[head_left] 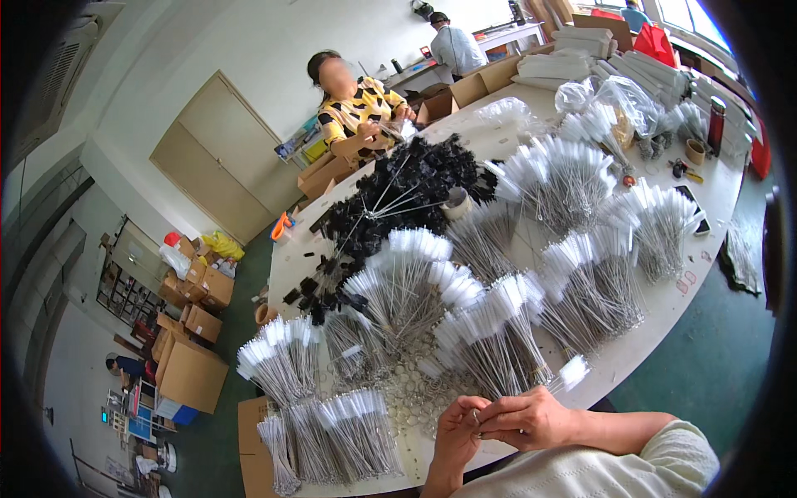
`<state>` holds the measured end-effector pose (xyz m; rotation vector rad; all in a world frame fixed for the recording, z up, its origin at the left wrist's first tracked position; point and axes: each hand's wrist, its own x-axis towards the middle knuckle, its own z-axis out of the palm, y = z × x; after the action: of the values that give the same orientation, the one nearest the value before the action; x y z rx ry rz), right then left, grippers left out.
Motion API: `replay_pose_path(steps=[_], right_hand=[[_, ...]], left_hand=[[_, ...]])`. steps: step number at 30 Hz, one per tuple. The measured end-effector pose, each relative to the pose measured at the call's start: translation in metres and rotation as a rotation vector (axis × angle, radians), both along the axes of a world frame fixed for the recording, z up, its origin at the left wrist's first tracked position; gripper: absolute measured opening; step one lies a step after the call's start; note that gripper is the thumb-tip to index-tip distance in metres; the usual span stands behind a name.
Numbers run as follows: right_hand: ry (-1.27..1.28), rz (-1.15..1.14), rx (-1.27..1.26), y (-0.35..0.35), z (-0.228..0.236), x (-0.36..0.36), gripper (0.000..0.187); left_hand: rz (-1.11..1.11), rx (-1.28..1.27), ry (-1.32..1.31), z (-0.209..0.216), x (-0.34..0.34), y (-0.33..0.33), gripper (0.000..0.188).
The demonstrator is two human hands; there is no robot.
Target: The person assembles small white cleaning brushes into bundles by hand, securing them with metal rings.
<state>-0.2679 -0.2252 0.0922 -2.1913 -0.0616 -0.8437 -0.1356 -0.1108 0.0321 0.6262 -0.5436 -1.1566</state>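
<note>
My left hand (457, 433) and my right hand (530, 418) meet at the table's near edge, fingers closed and pinched together. A small shiny bit shows between the fingertips; what it is I cannot make out. From behind my right hand a wire brush (573, 372) sticks out, its white bristle head up and to the right, its stem running down into the grip. Just beyond my hands lies a bundle of similar white-tipped wire brushes (502, 353). Left of it, small metal rings (415, 386) are scattered in a loose heap.
More brush bundles (353, 432) cover the table (656, 332), with a heap of black-bristled brushes (398, 187) farther back. Orange-handled scissors (282, 226), a tape roll (457, 203) and a dark red flask (716, 123) stand around them. Across the table a co-worker (357, 108) handles something.
</note>
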Motion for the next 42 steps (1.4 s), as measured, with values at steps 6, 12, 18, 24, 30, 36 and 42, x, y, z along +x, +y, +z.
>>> replay_pose_path(steps=[6,12,18,24,30,36,42], right_hand=[[0.129,0.055,0.299,-0.003,0.005,-0.001,0.012],[0.090,0.084,0.359,-0.004,0.004,-0.001,0.012],[-0.075,0.009,-0.193,-0.007,0.003,-0.005,0.021],[-0.140,0.033,-0.695,-0.015,0.017,0.003,0.029],[-0.098,0.153,-0.123,-0.020,0.035,0.024,0.012],[0.237,0.268,1.033,-0.001,0.039,0.033,0.016],[0.378,0.343,1.174,0.010,0.033,0.040,0.017]], left_hand=[[0.303,0.116,-0.439,-0.002,0.003,0.000,0.011],[0.325,0.124,-0.678,0.010,0.004,0.000,0.012],[0.009,0.029,0.011,0.004,0.004,0.006,0.019],[0.022,0.107,-0.289,0.040,0.020,0.013,0.014],[0.356,0.071,-0.944,0.090,0.022,0.014,0.028],[0.647,-0.014,-1.325,0.090,0.016,0.022,0.032],[0.696,0.061,-1.412,0.085,0.016,0.038,0.033]])
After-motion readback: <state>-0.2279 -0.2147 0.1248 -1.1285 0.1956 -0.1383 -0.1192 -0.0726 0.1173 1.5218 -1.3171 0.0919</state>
